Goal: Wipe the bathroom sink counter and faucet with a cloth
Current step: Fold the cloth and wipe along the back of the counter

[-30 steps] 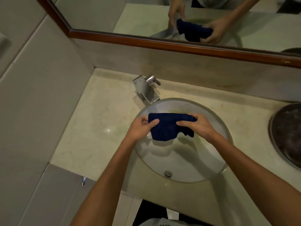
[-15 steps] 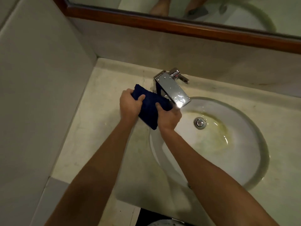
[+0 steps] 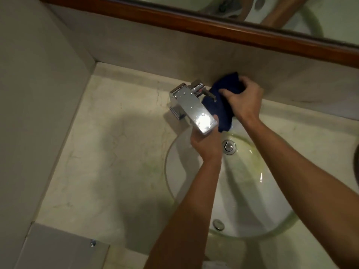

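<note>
A dark blue cloth (image 3: pixel 223 105) lies against the right side of the chrome faucet (image 3: pixel 191 105), behind the white sink basin (image 3: pixel 252 191). My right hand (image 3: pixel 242 100) grips the upper part of the cloth near the back wall. My left hand (image 3: pixel 206 142) reaches under the faucet's spout, its fingertips at the cloth's lower end; the spout hides most of its fingers. The beige marble counter (image 3: pixel 116 152) spreads to the left of the basin.
A wood-framed mirror (image 3: pixel 194 22) runs along the top above a tiled backsplash. A grey wall (image 3: pixel 29 94) closes the left side. The drain plug (image 3: pixel 228 146) sits in the basin. A dark round object (image 3: pixel 356 162) shows at the right edge.
Both hands carried the cloth from the faucet's left side round to its right side and behind it. The camera moved closer and to the left.
</note>
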A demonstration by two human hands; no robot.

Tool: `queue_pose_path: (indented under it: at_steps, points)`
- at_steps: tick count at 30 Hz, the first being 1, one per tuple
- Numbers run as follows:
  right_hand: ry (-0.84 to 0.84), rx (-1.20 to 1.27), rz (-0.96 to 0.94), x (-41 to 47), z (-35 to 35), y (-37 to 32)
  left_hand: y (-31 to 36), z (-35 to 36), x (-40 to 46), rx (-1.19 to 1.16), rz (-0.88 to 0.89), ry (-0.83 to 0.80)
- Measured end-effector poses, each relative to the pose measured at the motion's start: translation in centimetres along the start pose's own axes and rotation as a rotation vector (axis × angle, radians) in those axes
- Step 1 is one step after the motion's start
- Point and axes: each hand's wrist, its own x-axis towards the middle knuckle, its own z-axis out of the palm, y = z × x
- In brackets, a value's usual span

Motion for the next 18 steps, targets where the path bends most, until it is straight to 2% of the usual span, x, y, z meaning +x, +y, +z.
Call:
queue_pose_path:
  at_steps: [4,7,8,11,13,16,18]
  points:
    - [-0.048,-0.179,-0.217,0.5,4.4,-0.3,-0.4,1.5,2.8,0.223,0.041,0.231]
    - [-0.078,-0.190,-0.336,0.5,7.2,-0.7,-0.8,1.1,4.3,0.349,0.079,0.347]
    - [-0.093,-0.172,-0.372,0.5,7.7,-0.7,-0.5,0.8,4.3,0.236,0.073,0.344]
    - [-0.112,-0.072,-0.489,0.8,8.0,-0.1,-0.7,0.7,3.7,0.140,0.061,0.235]
    - [-0.096,-0.081,-0.474,0.4,7.4,0.6,-0.6,0.4,3.1,0.055,0.043,0.252]
    - [0.008,-0.186,-0.306,-1.8,5.9,2.6,-2.4,-0.8,2.6,0.190,0.146,0.188]
    - [0.050,-0.153,-0.192,-3.6,4.4,3.9,-2.9,-1.6,1.4,0.205,0.130,0.172]
